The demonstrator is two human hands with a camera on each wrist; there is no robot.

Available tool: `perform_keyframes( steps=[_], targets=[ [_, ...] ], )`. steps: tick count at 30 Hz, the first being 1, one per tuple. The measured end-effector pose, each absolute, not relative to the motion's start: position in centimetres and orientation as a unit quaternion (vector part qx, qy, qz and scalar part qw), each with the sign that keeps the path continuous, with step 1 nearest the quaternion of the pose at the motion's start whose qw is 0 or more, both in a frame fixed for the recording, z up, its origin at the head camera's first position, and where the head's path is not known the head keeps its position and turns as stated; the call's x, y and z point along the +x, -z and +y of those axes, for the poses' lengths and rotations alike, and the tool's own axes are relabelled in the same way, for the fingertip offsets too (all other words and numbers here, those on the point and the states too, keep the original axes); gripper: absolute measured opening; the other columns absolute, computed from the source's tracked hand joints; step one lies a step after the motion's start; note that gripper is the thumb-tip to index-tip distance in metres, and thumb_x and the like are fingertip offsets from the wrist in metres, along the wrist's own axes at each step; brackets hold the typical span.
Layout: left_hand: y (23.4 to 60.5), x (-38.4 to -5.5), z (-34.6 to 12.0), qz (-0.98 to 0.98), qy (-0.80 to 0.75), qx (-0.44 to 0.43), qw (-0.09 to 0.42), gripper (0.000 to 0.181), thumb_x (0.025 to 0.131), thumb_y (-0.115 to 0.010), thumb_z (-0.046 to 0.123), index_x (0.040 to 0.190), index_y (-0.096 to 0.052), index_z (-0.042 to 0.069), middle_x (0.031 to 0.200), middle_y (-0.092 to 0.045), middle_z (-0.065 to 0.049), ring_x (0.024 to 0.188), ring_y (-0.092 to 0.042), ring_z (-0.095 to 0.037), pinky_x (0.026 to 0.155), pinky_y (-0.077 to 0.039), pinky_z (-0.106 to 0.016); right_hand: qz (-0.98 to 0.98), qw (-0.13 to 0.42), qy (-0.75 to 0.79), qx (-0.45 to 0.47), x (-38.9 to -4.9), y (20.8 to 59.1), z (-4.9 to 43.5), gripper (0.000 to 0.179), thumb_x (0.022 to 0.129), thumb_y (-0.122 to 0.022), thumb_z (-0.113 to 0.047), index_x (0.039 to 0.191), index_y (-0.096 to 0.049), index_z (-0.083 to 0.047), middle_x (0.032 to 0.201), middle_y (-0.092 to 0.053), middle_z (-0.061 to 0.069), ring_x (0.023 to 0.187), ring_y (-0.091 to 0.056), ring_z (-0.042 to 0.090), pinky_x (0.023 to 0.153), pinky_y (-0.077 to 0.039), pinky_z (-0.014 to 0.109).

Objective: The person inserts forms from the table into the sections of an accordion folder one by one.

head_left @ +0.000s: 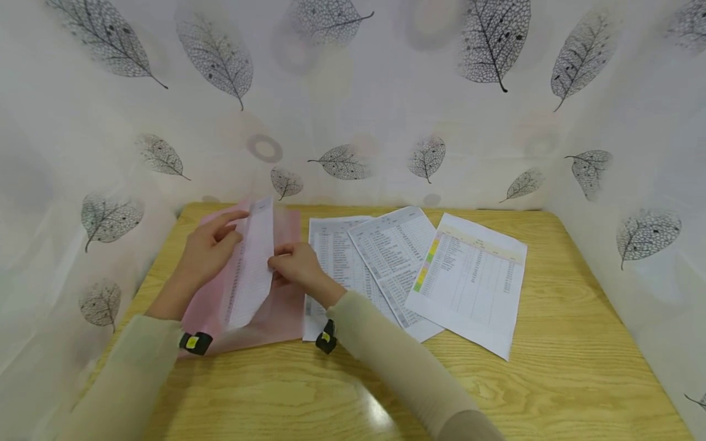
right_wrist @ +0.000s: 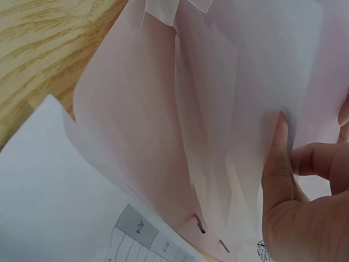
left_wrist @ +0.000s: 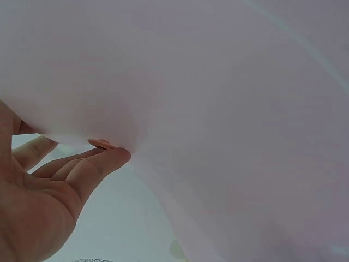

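A pink translucent folder (head_left: 289, 318) lies at the left of the table. My left hand (head_left: 206, 251) is at its raised film (left_wrist: 229, 136), holding the edge between thumb and fingers. A printed sheet (head_left: 255, 263) stands tilted up within the folder, its lines of text facing the left hand. My right hand (head_left: 298, 263) pinches this sheet at its right edge; in the right wrist view its thumb (right_wrist: 279, 164) lies flat against the pale layer. Part of the right hand's fingers are hidden behind the sheet.
Right of the folder, printed pages overlap: a table page (head_left: 336, 245), a tilted second page (head_left: 394, 236) and a page with coloured side tabs (head_left: 474, 282). All rest on the wooden table (head_left: 573, 367). A leaf-patterned curtain (head_left: 364, 110) encloses the back and sides.
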State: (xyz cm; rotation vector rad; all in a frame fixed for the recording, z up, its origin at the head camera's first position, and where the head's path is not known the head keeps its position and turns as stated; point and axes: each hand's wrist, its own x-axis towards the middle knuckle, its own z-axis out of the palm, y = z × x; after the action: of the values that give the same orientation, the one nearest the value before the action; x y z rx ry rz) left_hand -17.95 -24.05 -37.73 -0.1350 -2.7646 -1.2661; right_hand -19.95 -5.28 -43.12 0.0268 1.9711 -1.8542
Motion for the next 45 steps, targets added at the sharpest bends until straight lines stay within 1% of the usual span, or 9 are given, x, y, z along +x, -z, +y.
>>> perform_keyframes(
  steps=[5, 15, 19, 21, 24, 27, 30, 36, 45],
  targets=[
    [37.9, -18.2, -24.1, -0.904, 0.421, -0.050, 0.056, 0.045, 0.104, -0.053, 0.015, 0.149, -0.060, 0.014, 0.154, -0.054, -0.025, 0.135, -0.059, -0.047, 0.078, -0.042, -0.010, 0.708, 0.219, 0.671, 0.011, -19.9, 43.0, -4.9, 0.030, 0.088, -0.068, -0.004, 0.116, -0.074, 0.005, 0.074, -0.073, 0.011, 0.055, -0.066, 0.013, 0.058, -0.062, 0.032],
    [37.9, -18.2, -24.0, -0.906, 0.416, -0.049, 0.056, 0.044, 0.105, -0.052, 0.017, 0.149, -0.061, 0.015, 0.156, -0.053, -0.022, 0.136, -0.058, -0.047, 0.082, -0.042, -0.013, 0.689, 0.264, 0.673, -0.049, -20.2, 43.2, -0.8, 0.036, 0.099, -0.071, -0.022, 0.130, -0.071, -0.004, 0.107, -0.080, 0.017, 0.073, -0.079, 0.021, 0.068, -0.064, 0.037],
    [38.1, -18.1, -24.2, -0.915, 0.396, -0.053, 0.063, 0.043, 0.106, -0.051, 0.017, 0.147, -0.063, 0.017, 0.129, -0.069, -0.020, 0.106, -0.068, -0.032, 0.073, -0.042, -0.021, 0.703, 0.259, 0.661, -0.042, -20.6, 43.4, 2.1, 0.041, 0.101, -0.069, -0.024, 0.137, -0.067, -0.003, 0.112, -0.079, 0.017, 0.075, -0.078, 0.021, 0.068, -0.064, 0.038],
    [38.2, -18.0, -24.3, -0.917, 0.388, -0.056, 0.070, 0.042, 0.105, -0.052, 0.016, 0.144, -0.066, 0.017, 0.105, -0.069, -0.018, 0.088, -0.059, -0.025, 0.068, -0.041, -0.025, 0.705, 0.258, 0.660, -0.029, -20.7, 43.4, 3.8, 0.044, 0.103, -0.068, -0.023, 0.141, -0.064, -0.001, 0.114, -0.078, 0.020, 0.074, -0.077, 0.020, 0.068, -0.064, 0.038],
    [38.3, -18.0, -24.6, -0.918, 0.385, -0.062, 0.073, 0.039, 0.105, -0.053, 0.016, 0.141, -0.068, 0.016, 0.098, -0.068, -0.019, 0.088, -0.059, -0.025, 0.066, -0.042, -0.025, 0.717, 0.251, 0.650, -0.011, -20.7, 43.3, 6.7, 0.047, 0.104, -0.066, -0.024, 0.144, -0.060, 0.000, 0.119, -0.076, 0.021, 0.074, -0.076, 0.018, 0.068, -0.064, 0.036],
    [38.4, -18.0, -24.8, -0.914, 0.395, -0.067, 0.065, 0.036, 0.105, -0.054, 0.016, 0.138, -0.068, 0.014, 0.120, -0.071, -0.025, 0.114, -0.067, -0.039, 0.071, -0.044, -0.021, 0.730, 0.238, 0.641, -0.001, -20.8, 43.2, 9.5, 0.049, 0.105, -0.065, -0.024, 0.146, -0.058, 0.000, 0.122, -0.075, 0.023, 0.076, -0.077, 0.018, 0.069, -0.064, 0.035],
    [38.6, -18.0, -25.0, -0.911, 0.404, -0.071, 0.046, 0.033, 0.105, -0.055, 0.017, 0.136, -0.066, 0.012, 0.131, -0.068, -0.028, 0.130, -0.061, -0.050, 0.075, -0.045, -0.017, 0.742, 0.222, 0.633, 0.009, -20.8, 43.2, 12.3, 0.048, 0.105, -0.064, -0.024, 0.147, -0.058, 0.000, 0.125, -0.074, 0.024, 0.079, -0.078, 0.019, 0.070, -0.064, 0.035],
    [39.1, -18.0, -25.2, -0.900, 0.426, -0.086, 0.038, 0.034, 0.106, -0.057, 0.017, 0.139, -0.064, 0.010, 0.142, -0.063, -0.028, 0.125, -0.064, -0.045, 0.076, -0.048, -0.014, 0.766, 0.192, 0.612, 0.044, -20.3, 42.8, 18.3, 0.051, 0.105, -0.062, -0.026, 0.149, -0.055, -0.001, 0.132, -0.070, 0.026, 0.090, -0.079, 0.026, 0.076, -0.064, 0.037],
    [39.1, -18.1, -25.2, -0.875, 0.472, -0.105, 0.030, 0.037, 0.105, -0.060, 0.013, 0.141, -0.062, 0.003, 0.154, -0.052, -0.029, 0.135, -0.054, -0.055, 0.076, -0.048, -0.008, 0.771, 0.157, 0.610, 0.093, -19.1, 42.6, 27.0, 0.059, 0.108, -0.060, -0.031, 0.155, -0.046, 0.002, 0.125, -0.075, 0.016, 0.086, -0.079, 0.014, 0.076, -0.064, 0.030]
  ],
)
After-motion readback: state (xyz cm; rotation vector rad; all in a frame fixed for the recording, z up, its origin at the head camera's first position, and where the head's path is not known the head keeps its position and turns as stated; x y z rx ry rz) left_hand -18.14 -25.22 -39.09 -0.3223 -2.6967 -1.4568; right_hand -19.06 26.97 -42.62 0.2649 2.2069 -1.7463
